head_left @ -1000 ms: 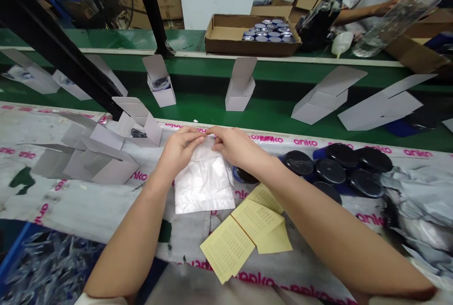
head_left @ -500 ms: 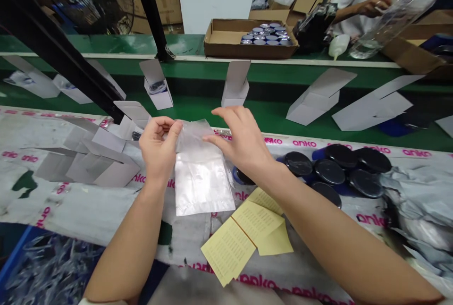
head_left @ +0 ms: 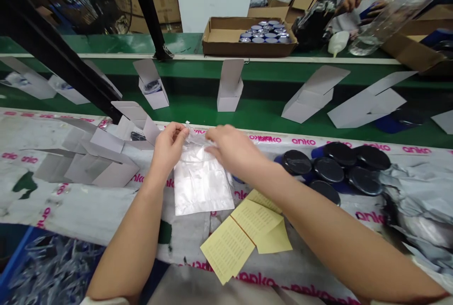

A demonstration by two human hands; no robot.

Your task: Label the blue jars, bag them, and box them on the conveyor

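Note:
My left hand (head_left: 170, 148) pinches the upper left corner of a clear plastic bag (head_left: 203, 184) between thumb and fingers. The bag is flat and shiny, and its top edge is crumpled between my hands. At the bag's upper right is my right hand (head_left: 235, 151), its fingers bent and smeared by motion; whether they grip the film I cannot make out. Just below and to the right, yellow printed leaflets (head_left: 240, 232) lie folded open. Left of my left hand stands an open white box (head_left: 136, 128) with a dark item inside.
Several dark-lidded blue jars (head_left: 329, 169) sit to the right, beside crumpled plastic wrapping (head_left: 421, 201). Open white boxes (head_left: 230, 90) line the green conveyor (head_left: 194, 111). More white cartons (head_left: 95, 158) stand at left. A blue bin (head_left: 17, 253) holds plastic packets. Across the line, a person's hand (head_left: 356, 0) shows.
My right hand has moved left and down onto the bag's top, its fingers drawing closer together. My left hand has shifted slightly right, and the raised film has folded down.

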